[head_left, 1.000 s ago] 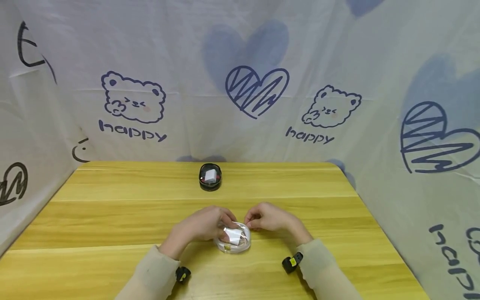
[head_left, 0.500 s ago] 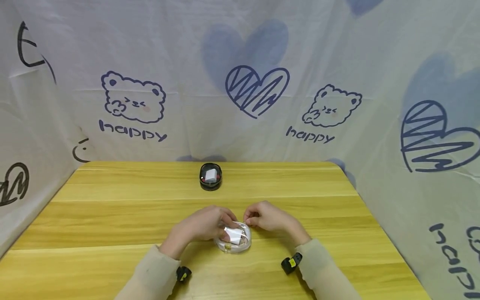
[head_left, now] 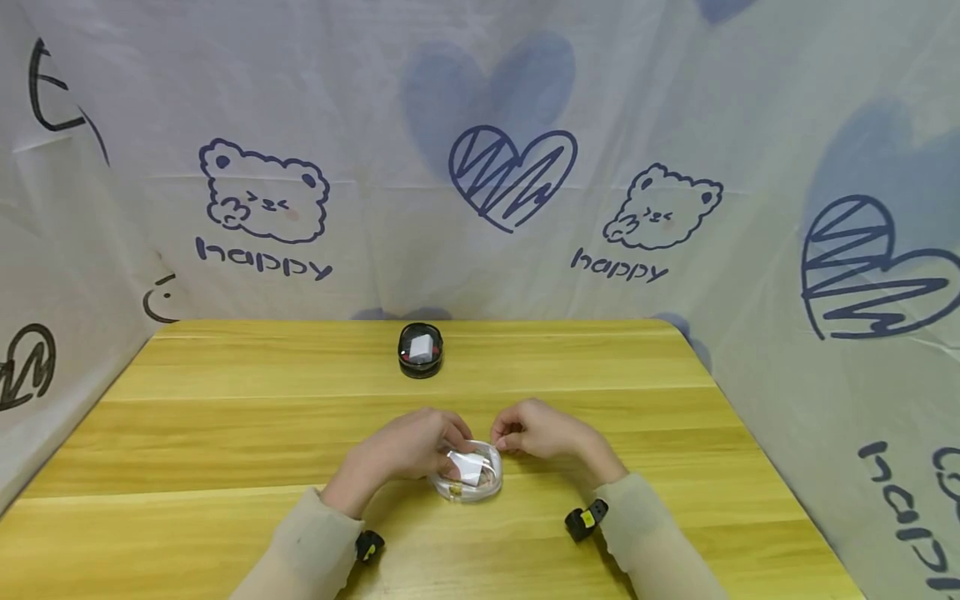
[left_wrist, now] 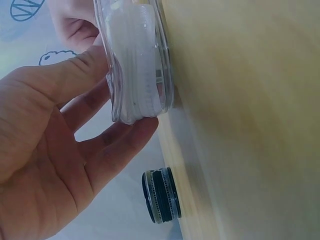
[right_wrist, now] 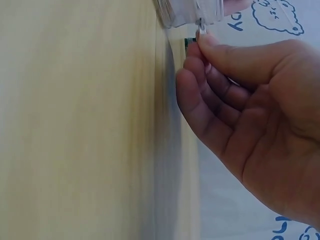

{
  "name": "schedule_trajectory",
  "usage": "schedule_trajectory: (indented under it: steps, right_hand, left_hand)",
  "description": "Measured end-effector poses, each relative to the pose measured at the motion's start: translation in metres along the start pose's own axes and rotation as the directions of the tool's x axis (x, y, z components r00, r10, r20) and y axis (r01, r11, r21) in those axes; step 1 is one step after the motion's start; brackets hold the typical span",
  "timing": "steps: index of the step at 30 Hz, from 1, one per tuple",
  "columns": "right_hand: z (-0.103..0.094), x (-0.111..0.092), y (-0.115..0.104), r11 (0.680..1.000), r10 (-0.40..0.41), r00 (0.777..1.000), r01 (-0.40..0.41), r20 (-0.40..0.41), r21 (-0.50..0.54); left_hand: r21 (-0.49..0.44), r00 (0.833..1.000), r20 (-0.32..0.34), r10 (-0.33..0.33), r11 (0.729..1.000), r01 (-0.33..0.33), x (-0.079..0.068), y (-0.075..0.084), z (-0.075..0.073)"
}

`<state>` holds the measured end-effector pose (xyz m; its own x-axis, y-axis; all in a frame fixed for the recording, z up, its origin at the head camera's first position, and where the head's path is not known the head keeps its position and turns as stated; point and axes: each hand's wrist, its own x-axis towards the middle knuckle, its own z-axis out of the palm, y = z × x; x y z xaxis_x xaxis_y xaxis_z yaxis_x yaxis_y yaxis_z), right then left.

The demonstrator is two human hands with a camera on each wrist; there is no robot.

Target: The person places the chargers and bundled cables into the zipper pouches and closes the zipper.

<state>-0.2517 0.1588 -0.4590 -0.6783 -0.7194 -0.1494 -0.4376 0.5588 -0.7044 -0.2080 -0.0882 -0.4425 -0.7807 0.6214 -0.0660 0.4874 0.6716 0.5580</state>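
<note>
A small clear rounded case (head_left: 467, 492) with a white charger (head_left: 468, 468) and a coiled white cable inside stands near the middle of the table. My left hand (head_left: 401, 446) grips it from the left and the top; in the left wrist view the thumb and fingers hold opposite sides of the clear case (left_wrist: 137, 75). At the case's far right edge, my right hand (head_left: 543, 431) pinches a small zipper pull (right_wrist: 202, 29) between thumb and index finger, its other fingers curled. Inside the case, part of the charger is hidden behind the left fingers.
Toward the back of the wooden table (head_left: 225, 433) sits a black rounded case (head_left: 421, 367) with a clear top and a white block inside. A printed white cloth (head_left: 390, 108) hangs behind the table and along both sides.
The left hand and the clear case stay in place. At the zipper pull, the right fingertips have shifted only slightly, away from me. The head view has tilted a little.
</note>
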Motion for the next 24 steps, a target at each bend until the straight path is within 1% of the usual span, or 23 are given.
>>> schedule_trajectory:
  steps: [4, 6, 9, 13, 16, 19, 21, 24]
  right_hand:
    - [-0.001, -0.002, 0.003, 0.999, 0.006, 0.999, -0.007, 0.036, 0.034]
    - [-0.001, -0.002, 0.004, 0.999, 0.015, 0.999, -0.017, 0.038, 0.051]
    - [-0.001, -0.002, 0.005, 0.998, 0.025, 0.999, -0.026, 0.021, 0.064]
    - [0.001, 0.0, 0.005, 0.999, 0.02, 1.0, -0.019, -0.02, 0.046]
    - [0.002, 0.002, 0.004, 1.0, 0.008, 0.999, -0.008, -0.052, 0.007]
    - [0.003, 0.004, 0.002, 1.0, -0.004, 0.997, 0.003, -0.079, -0.014]
    - [0.003, 0.005, 0.001, 1.0, -0.008, 0.996, 0.007, -0.088, -0.018]
    - [0.004, 0.006, 0.0, 1.0, -0.009, 0.996, 0.008, -0.092, -0.009]
  left_hand:
    - [-0.007, 1.0, -0.002, 0.0, 1.0, 0.0, 0.0, 0.0, 0.0]
    - [-0.009, 1.0, -0.001, 0.007, 1.0, -0.007, 0.001, 0.0, 0.0]
    - [-0.01, 1.0, 0.003, 0.03, 0.999, -0.03, 0.001, -0.002, -0.001]
    - [-0.01, 0.998, 0.007, 0.064, 0.998, -0.064, 0.001, -0.007, -0.002]
    - [-0.034, 0.997, 0.014, 0.07, 0.997, -0.069, 0.002, -0.012, -0.003]
    - [-0.085, 0.997, 0.025, 0.08, 0.993, -0.077, 0.002, -0.015, -0.004]
    - [-0.105, 0.995, 0.027, 0.095, 0.99, -0.092, 0.002, -0.016, -0.006]
    - [-0.108, 0.993, 0.034, 0.109, 0.989, -0.105, 0.003, -0.015, -0.004]
